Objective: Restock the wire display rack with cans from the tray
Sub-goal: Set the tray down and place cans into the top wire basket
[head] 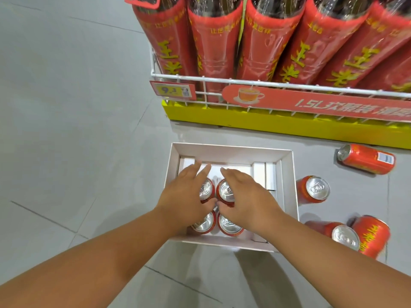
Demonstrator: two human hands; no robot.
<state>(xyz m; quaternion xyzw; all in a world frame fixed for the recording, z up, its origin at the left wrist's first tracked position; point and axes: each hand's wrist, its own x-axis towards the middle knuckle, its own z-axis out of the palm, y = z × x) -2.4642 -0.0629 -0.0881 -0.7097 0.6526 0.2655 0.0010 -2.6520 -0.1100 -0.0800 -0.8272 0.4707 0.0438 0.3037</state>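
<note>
A white cardboard tray point(288, 185) sits on the floor in front of the wire display rack point(222, 80). Several red cans with silver tops stand in the tray, among them a far-right can point(225, 193) and a near-right can point(229, 225). My left hand point(186, 192) and my right hand point(244, 194) lie side by side over the two far cans. Their fingers stretch forward and their thumbs dip between the cans. Both hands partly hide the can tops. Neither hand has its fingers curled round a can.
Tall red bottles point(215, 47) fill the rack above a yellow base point(244, 123) and a price tag point(172, 91). To the right of the tray, one can point(367, 158) lies on its side and three more point(314, 188) point(344, 236) point(372, 234) stand on the grey floor.
</note>
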